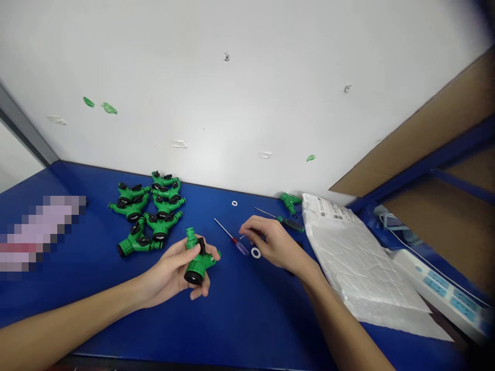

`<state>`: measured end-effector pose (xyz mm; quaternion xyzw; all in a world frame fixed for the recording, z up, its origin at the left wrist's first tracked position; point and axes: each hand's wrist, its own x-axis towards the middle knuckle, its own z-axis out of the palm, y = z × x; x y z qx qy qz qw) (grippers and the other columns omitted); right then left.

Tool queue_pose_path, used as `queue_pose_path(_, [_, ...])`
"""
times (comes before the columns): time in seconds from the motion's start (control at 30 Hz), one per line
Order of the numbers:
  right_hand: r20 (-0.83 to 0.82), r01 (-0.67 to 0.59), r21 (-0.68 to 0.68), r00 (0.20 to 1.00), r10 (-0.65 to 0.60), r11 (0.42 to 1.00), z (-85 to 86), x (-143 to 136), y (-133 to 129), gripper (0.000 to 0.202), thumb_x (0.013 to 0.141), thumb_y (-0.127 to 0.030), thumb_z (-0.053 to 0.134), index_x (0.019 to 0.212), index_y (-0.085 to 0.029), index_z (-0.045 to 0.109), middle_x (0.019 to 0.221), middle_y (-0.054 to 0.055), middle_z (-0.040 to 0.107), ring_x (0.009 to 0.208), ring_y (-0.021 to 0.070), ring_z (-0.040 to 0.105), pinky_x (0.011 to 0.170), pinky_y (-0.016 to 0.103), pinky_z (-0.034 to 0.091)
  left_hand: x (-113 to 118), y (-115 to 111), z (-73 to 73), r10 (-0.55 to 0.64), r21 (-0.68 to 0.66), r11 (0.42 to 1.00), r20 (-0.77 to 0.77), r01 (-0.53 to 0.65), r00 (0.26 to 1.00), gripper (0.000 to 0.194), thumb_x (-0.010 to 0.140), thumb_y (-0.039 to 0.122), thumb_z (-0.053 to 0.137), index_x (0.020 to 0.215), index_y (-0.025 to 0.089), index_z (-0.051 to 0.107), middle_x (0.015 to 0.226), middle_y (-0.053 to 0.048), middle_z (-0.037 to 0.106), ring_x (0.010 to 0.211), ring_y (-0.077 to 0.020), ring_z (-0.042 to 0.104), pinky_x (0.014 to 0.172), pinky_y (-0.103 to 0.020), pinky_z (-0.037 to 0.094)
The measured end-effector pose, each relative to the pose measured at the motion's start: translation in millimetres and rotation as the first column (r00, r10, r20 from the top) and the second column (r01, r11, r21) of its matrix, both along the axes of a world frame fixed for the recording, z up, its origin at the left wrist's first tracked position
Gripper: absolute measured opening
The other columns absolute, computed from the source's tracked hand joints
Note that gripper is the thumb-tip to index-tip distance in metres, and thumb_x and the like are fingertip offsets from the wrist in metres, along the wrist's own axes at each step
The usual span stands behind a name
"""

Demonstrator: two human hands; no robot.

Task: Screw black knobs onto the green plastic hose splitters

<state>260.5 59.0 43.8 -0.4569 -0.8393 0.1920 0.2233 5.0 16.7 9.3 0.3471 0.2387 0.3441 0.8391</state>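
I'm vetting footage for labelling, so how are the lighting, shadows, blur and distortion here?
Head view: the white wall is bright, dimming toward the upper-right corner; head view: a faint shadow darkens the blue table below the right hand; head view: the power strip looks soft and stretched; head view: a pixelated patch hides part of the left side.

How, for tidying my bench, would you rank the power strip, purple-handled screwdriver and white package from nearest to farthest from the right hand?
1. Purple-handled screwdriver: beside the right hand
2. White package: right of that hand
3. Power strip: farther right
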Motion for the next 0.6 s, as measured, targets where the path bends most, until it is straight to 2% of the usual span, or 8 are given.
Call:
queue_pose_path(0.17, [0.008,0.098,0.044,0.995,-0.099,0.994,1.8,1,-3,0.013,0.092,-0.021,0.055,0.093,-0.017,0.068,0.080,0.004,0.067,0.066,0.0152,0.058,0.062,0.027,0.045,-1,3,3.7,0.052,0.017,0.999,-0.021,-0.052,0.998,0.014,0.095,0.034,0.053,0.096,0.020,0.053,0.110,-0.008,0.061,0.058,-0.0178,0.068,0.045,-0.026,0.043])
queue_pose_path(0.27, [0.042,0.115,0.047,0.992,-0.117,0.992,0.8,16,5,0.015,0.091,-0.020,0.055,0.091,-0.018,0.070,0.084,0.005,0.067,0.068,0.0155,0.059,0.064,0.028,0.047,-2,5,4.2,0.087,0.020,0.996,-0.037,-0.086,0.996,0.014,0.094,0.034,0.055,0.095,0.019,0.054,0.109,-0.008,0.062,0.057,-0.0166,0.067,0.045,-0.026,0.043])
queue_pose_path(0.37, [0.146,0.169,0.012,0.975,-0.169,0.985,-9.1,32,21,0.015,0.087,-0.017,0.060,0.096,-0.016,0.072,0.090,0.007,0.067,0.075,0.0176,0.061,0.072,0.031,0.048,-1,5,3.6,0.092,0.018,0.996,-0.054,-0.091,0.994,0.015,0.094,0.034,0.055,0.095,0.019,0.055,0.111,-0.009,0.062,0.056,-0.0163,0.067,0.045,-0.026,0.043])
queue_pose_path(0.47, [0.219,0.163,-0.040,0.964,-0.151,0.986,-22.3,36,37,0.023,0.085,-0.017,0.063,0.107,-0.013,0.072,0.087,0.008,0.066,0.076,0.0193,0.061,0.075,0.033,0.049,0,4,3.4,0.089,0.002,0.996,-0.063,-0.089,0.994,0.017,0.093,0.035,0.058,0.095,0.019,0.054,0.113,-0.009,0.062,0.056,-0.0165,0.067,0.045,-0.026,0.042])
queue_pose_path(0.6, [0.213,0.098,-0.068,0.974,-0.082,0.993,-28.2,24,50,0.025,0.087,-0.019,0.063,0.110,-0.019,0.073,0.088,0.006,0.065,0.074,0.0166,0.061,0.072,0.029,0.049,0,5,3.6,0.089,-0.007,0.996,-0.067,-0.090,0.994,0.018,0.092,0.036,0.058,0.095,0.019,0.054,0.108,-0.008,0.064,0.055,-0.0163,0.067,0.044,-0.026,0.042])
